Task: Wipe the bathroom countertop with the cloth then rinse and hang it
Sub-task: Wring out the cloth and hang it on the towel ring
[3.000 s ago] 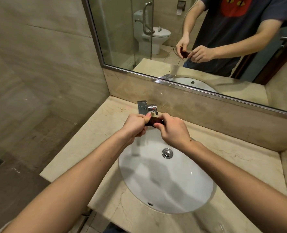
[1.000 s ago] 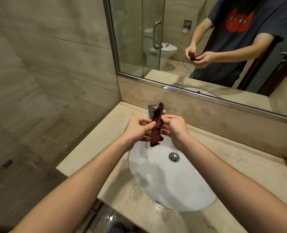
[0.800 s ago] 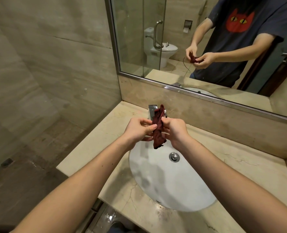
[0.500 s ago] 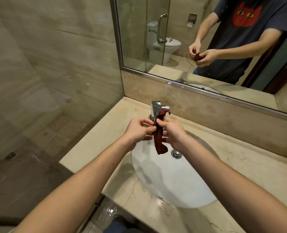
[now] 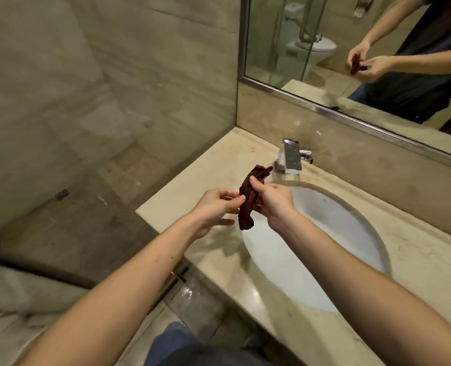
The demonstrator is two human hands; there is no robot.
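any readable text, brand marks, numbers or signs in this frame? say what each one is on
No text can be read anywhere in this frame.
faucet: bare chrome, no brand mark visible.
cloth: plain dark red, no tag showing.
shirt reflected in the mirror: no lettering in view.
countertop: stone veining only.

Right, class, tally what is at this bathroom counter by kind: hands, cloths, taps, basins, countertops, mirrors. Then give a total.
Bare hands: 2 (left hand, right hand)
Dark red crumpled cloth: 1
Square chrome tap: 1
White oval basin: 1
Beige marble countertop: 1
Metal-framed wall mirror: 1
Total: 7
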